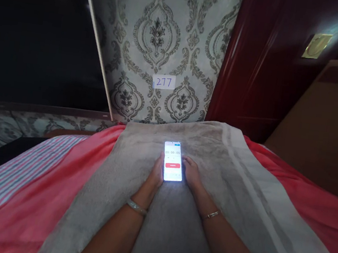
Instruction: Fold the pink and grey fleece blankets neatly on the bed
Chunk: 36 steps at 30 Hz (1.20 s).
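- Head view: lit phone point(173, 162) was just below frame ctr, over grey blanket point(89, 199); long axis ran approx. up-down, top tipped slightly L.
- L hand point(157, 172): gripped phone's L edge, so nearer; phone lay to its R.
- R hand point(192, 173): loosely curled, just beside R edge; couldn't tell re: contact.

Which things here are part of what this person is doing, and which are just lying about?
In use:
- phone
- left hand, at its left edge
- right hand, by its right edge

Just about:
- gray blanket
- red cloth
- striped cloth
- paper label
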{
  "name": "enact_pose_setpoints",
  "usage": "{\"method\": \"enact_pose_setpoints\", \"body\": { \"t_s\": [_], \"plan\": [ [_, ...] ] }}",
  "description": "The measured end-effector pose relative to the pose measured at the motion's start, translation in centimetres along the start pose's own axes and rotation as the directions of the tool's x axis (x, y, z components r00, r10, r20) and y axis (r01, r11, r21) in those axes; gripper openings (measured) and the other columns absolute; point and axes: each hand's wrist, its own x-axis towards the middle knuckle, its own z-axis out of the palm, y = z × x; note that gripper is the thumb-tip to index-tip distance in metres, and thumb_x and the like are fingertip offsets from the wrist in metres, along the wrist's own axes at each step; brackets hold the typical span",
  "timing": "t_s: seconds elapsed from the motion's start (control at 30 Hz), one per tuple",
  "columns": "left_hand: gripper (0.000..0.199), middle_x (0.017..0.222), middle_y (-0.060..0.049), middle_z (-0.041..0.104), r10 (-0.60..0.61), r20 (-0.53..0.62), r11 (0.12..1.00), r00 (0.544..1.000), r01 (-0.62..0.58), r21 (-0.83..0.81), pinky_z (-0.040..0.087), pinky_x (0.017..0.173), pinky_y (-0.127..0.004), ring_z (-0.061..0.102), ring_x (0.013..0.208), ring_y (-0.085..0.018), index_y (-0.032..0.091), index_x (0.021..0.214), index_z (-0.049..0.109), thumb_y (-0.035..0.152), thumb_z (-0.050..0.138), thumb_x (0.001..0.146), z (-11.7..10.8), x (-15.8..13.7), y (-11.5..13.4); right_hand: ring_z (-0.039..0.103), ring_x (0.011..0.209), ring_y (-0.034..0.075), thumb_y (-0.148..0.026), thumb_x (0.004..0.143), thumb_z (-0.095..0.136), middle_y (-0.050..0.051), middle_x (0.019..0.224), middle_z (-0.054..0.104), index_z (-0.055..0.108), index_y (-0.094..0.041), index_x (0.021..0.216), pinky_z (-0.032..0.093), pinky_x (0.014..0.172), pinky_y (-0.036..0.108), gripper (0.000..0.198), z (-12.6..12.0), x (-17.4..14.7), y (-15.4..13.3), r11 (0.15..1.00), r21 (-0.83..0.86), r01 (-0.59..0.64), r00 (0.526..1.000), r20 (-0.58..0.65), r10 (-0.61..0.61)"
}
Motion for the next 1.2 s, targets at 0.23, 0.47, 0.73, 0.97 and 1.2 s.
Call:
{"method": "enact_pose_setpoints", "body": {
  "t_s": [0.23,0.47,0.73,0.97,1.2],
  "plan": [
    [0.046,0.106,-0.014,0.077,0.002,-0.028,1.000,1.000,-0.001,0.026,0.054,0.099,-0.045,0.070,0.111,-0.031,0.011,0.112,0.070,0.052,0.054,0.096,-0.02,-0.02,0.02,0.068,0.085,0.024,-0.043,0.066,0.061,0.004,0.089,0.076,0.076,-0.021,0.085,0.052,0.078,0.034,0.033,-0.17,0.06,-0.37,1.000,-0.011,-0.020,0.999,0.048,0.021],
    [0.051,0.110,-0.016,0.076,-0.001,-0.041,1.000,0.999,0.001,0.011,0.055,0.098,-0.045,0.069,0.112,-0.033,0.010,0.121,0.067,0.051,0.060,0.092,-0.13,0.02,0.00,0.068,0.086,0.025,-0.043,0.066,0.062,0.004,0.086,0.076,0.074,-0.021,0.081,0.053,0.080,0.037,0.030,-0.03,-0.04,-0.78,1.000,-0.004,-0.027,0.998,0.057,0.027],
    [0.053,0.112,-0.016,0.075,0.001,-0.020,1.000,1.000,-0.001,0.014,0.055,0.097,-0.048,0.069,0.112,-0.033,0.011,0.126,0.064,0.053,0.059,0.093,-0.15,-0.05,-0.07,0.068,0.086,0.025,-0.043,0.063,0.060,0.005,0.084,0.075,0.073,-0.021,0.077,0.052,0.080,0.037,0.029,0.27,0.00,-0.72,1.000,-0.009,-0.026,0.999,0.042,0.027],
    [0.052,0.111,-0.016,0.075,0.010,-0.026,1.000,1.000,-0.010,0.016,0.055,0.098,-0.048,0.069,0.113,-0.034,0.011,0.124,0.065,0.052,0.060,0.092,-0.15,-0.12,-0.03,0.069,0.088,0.026,-0.045,0.065,0.064,0.006,0.083,0.075,0.073,-0.021,0.077,0.052,0.079,0.036,0.027,0.13,-0.03,-0.80,1.000,-0.006,-0.020,0.999,0.045,0.020],
    [0.049,0.109,-0.016,0.076,0.006,-0.015,1.000,1.000,-0.005,0.022,0.056,0.097,-0.047,0.069,0.113,-0.033,0.010,0.119,0.067,0.051,0.056,0.094,-0.45,0.02,-0.12,0.068,0.084,0.026,-0.052,0.065,0.065,0.004,0.083,0.076,0.073,-0.022,0.074,0.052,0.077,0.037,0.032,0.22,0.10,-0.52,1.000,-0.003,0.002,0.999,0.032,-0.002]
  ]
}}
